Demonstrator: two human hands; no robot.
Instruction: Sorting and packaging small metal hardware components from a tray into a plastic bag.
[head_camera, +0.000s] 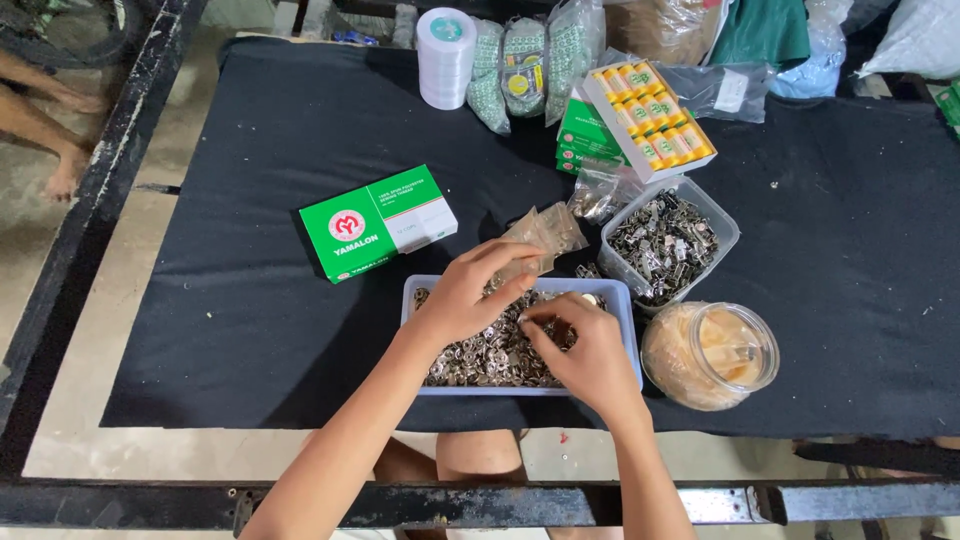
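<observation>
A shallow pale-blue tray (628, 330) full of small metal snap buttons sits on the black cloth near the table's front edge. My left hand (470, 290) hovers over the tray's middle, fingers pinched on a small clear plastic bag (545, 232) that sticks up behind it. Just right of it my right hand (585, 345) rests over the buttons, fingertips pinched on a small metal button.
A clear tub of metal clips (668, 242) and a round clear jar (712, 352) stand right of the tray. A green and white box (378, 222) lies to the left. Thread spools, bags and a white tape roll (445, 55) line the back. Someone's bare feet (60, 140) are at far left.
</observation>
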